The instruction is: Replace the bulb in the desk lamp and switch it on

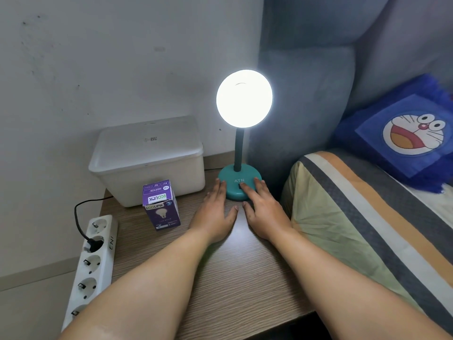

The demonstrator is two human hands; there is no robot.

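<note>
The desk lamp stands at the back of the wooden table, its bulb glowing bright white on a dark flexible neck above a teal round base. My left hand lies flat on the table with its fingertips touching the base's left side. My right hand rests on the base's front right, one finger on the dark switch. Both hands hold nothing. A purple bulb box stands upright to the left of my left hand.
A white lidded plastic bin sits behind the box. A white power strip with one black plug in it lies along the table's left edge. A bed with a striped pillow and blue cartoon cushion borders the right.
</note>
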